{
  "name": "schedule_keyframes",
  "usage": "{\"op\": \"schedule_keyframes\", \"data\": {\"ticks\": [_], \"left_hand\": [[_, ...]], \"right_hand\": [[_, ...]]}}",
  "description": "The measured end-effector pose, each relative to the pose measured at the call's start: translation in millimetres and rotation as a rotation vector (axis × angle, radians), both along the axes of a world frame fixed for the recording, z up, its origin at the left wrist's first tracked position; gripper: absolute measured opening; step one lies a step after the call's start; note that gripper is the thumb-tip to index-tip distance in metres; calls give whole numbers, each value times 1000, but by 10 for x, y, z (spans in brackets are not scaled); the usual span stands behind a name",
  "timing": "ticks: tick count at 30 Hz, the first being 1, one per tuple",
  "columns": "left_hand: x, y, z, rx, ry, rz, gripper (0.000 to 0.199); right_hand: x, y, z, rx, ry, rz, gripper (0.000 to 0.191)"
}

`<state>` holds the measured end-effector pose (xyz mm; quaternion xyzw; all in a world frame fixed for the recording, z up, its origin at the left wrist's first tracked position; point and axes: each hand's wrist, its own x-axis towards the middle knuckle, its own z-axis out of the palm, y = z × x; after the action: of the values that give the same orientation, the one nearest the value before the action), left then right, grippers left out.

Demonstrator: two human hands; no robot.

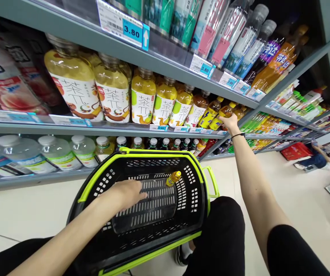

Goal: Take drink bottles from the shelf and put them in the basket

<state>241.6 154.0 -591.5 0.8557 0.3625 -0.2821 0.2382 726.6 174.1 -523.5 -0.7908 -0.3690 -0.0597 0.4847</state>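
Observation:
My right hand (230, 123), with a dark band at the wrist, reaches out to the middle shelf. Its fingers close round a yellow-capped drink bottle (226, 111) with amber liquid and a yellow label; the bottle still stands in the row, and part of the grip is hidden. Over a black shopping basket (156, 154) with lime-green edging hovers my left hand (129, 193), thumb apart and fingers loosely bent, nothing visible in it. Inside the basket, a small yellow-capped bottle (173, 178) stands at the far right of the slotted floor.
Tea bottles (143, 97) with white labels line the middle shelf left of my right hand. Large clear bottles (54, 151) fill the bottom shelf. Price tags (132, 30) run along the shelf edges. At far right a person sits near a red basket (296, 150).

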Motion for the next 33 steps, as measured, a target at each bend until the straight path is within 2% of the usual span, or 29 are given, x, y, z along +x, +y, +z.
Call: {"op": "schedule_keyframes", "data": {"ticks": [5, 9, 13, 15, 16, 18, 20, 21, 24, 27, 30, 33], "left_hand": [[7, -60, -3, 36, -6, -67, 45], [-14, -60, -66, 98, -97, -73, 46], [-12, -95, -53, 180, -403, -84, 49], [20, -141, 18, 199, -651, -45, 50], [41, -166, 61, 196, -787, -4, 49], [86, -206, 136, 179, -1034, 92, 47], [111, -218, 173, 167, -1173, 149, 49], [110, -214, 176, 162, -1194, 142, 51], [41, -187, 163, 163, -1112, 74, 51], [-72, -175, 178, 192, -1054, 68, 48], [-150, -165, 222, 208, -1117, 122, 47], [-169, -122, 234, 138, -1243, 241, 45]], "right_hand": [[-188, -282, -21, 40, -126, -68, 63], [-501, -531, 26, 157, -284, -3, 63], [-1088, -844, 104, 393, -300, 136, 68], [-1512, -1012, 70, 417, -241, 166, 66], [-1749, -1091, 21, 387, -200, 197, 65], [-2242, -1226, -137, 232, -100, 353, 60], [-2716, -1322, -341, 87, 27, 526, 56], [-2928, -1356, -443, 17, 102, 612, 55], [-3389, -1417, -663, -89, 148, 662, 61], [-3548, -1444, -712, -79, 214, 687, 70], [-3483, -1462, -731, -2, 404, 817, 87], [-3366, -1491, -861, -25, 694, 985, 80]]}}
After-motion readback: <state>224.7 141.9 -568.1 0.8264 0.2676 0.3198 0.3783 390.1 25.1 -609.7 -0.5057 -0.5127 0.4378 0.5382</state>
